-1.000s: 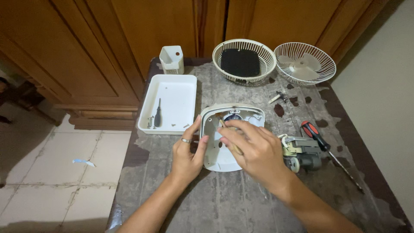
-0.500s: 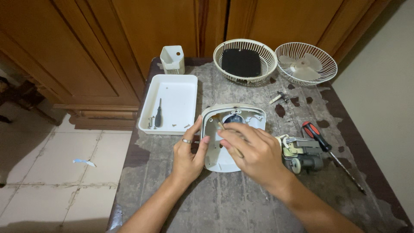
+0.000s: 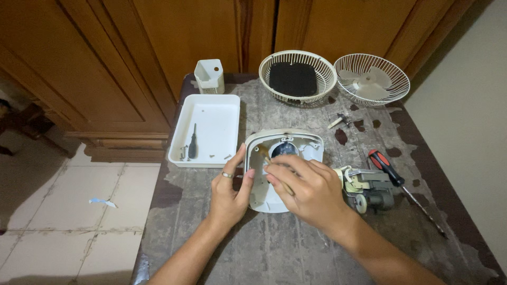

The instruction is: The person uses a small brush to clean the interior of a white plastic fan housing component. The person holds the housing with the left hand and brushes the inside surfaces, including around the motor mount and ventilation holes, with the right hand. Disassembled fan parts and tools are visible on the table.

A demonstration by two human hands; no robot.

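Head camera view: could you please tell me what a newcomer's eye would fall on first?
Mid-table, the left hand steadies a cream plastic fan housing while the right hand holds a thin wooden-handled tool inside it. Behind, two white wire fan grilles sit side by side; a red-handled screwdriver lies to the right.

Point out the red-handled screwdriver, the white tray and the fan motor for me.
red-handled screwdriver (image 3: 384, 162): head view, on its red grip.
white tray (image 3: 216, 113): head view, on its bare floor.
fan motor (image 3: 372, 190): head view, on its metal body.
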